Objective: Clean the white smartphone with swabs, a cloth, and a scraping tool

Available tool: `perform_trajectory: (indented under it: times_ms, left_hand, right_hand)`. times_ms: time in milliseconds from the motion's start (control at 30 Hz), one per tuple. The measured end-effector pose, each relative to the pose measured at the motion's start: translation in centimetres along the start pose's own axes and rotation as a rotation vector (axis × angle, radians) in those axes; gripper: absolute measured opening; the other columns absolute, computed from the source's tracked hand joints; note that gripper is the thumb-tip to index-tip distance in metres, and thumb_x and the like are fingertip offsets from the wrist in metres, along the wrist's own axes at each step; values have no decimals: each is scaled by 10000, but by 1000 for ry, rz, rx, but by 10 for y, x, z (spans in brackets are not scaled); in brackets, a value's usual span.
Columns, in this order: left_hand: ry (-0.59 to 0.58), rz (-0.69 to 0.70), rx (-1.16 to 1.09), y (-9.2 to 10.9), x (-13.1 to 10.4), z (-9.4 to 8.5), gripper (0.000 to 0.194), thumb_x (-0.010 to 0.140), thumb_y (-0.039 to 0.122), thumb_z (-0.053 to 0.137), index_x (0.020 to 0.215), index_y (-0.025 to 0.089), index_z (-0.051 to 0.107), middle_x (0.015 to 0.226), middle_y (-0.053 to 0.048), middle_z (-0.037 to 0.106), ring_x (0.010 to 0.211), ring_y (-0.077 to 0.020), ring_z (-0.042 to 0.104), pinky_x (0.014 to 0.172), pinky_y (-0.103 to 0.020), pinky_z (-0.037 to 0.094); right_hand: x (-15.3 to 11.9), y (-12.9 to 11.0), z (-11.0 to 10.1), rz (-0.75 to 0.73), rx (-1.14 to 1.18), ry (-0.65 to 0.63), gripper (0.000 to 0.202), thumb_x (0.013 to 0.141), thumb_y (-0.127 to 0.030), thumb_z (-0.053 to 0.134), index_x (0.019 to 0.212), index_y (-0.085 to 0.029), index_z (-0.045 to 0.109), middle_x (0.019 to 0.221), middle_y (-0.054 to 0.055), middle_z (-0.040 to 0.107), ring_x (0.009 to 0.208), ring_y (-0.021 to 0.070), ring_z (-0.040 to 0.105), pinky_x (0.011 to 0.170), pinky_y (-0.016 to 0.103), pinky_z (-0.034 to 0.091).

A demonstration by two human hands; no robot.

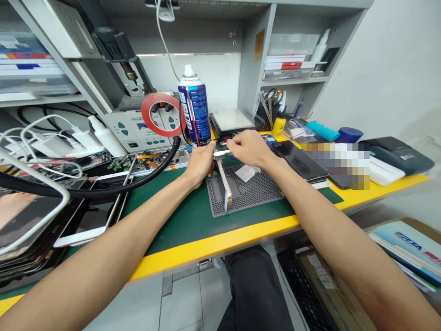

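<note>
The landmark is the grey perforated rubber mat (265, 188), lying flat on the dark green work surface (182, 220) with yellow edging. A slim, metallic-edged, phone-shaped device (225, 186) stands on its narrow side over the left part of the mat; whether its near end touches the mat cannot be told. The left hand (202, 161), at the mat's far left corner, is curled round the device's far end; some of its fingers are hidden. The right hand (251, 146), above the mat's far edge, is closed, its fingers pinching a slim white tool (221, 153), the head of which lies at the device's upper edge. A crumpled white tissue (246, 173) rests on the mat, right of the device. Beyond the mat stands a blue-and-white spray can (196, 112), upright. Right of the mat lies a flat black rectangular device (299, 161).
</note>
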State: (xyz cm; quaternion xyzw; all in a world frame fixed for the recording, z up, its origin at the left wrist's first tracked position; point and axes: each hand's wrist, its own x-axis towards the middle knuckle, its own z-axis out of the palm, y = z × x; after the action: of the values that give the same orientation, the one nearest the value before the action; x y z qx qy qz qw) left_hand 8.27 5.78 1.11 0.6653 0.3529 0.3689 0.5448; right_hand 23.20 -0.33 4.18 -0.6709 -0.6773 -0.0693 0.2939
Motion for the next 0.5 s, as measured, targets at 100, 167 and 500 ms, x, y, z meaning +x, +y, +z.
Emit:
perform_trajectory:
  times_ms: [100,167,500]
  left_hand:
    - [0,4,3,0,-1,0,446,940,393,446,554,176,501,474,-12,511,291,-66,361,292,-195,250]
    - [2,-1,-1,-1,-1,0,441,940,402,449,564,178,502,476,-9,508,295,-62,354,295,-192,253]
    - [13,-8,1,-2,1,0,395,931,423,462,619,184,498,504,-10,530,296,-66,361,294,-197,253]
  right_hand:
    - [0,-1,-1,9,-8,-11,405,851,-288,440,535,-133,639,492,-15,413,492,96,258,527,279,186]
    - [0,-2,-1,15,-14,-16,404,854,-289,442,545,-130,648,498,-12,425,492,98,259,529,280,187]
    - [-1,-2,-2,3,-2,-8,405,854,-280,441,551,-119,657,496,-19,397,499,96,253,532,279,184]
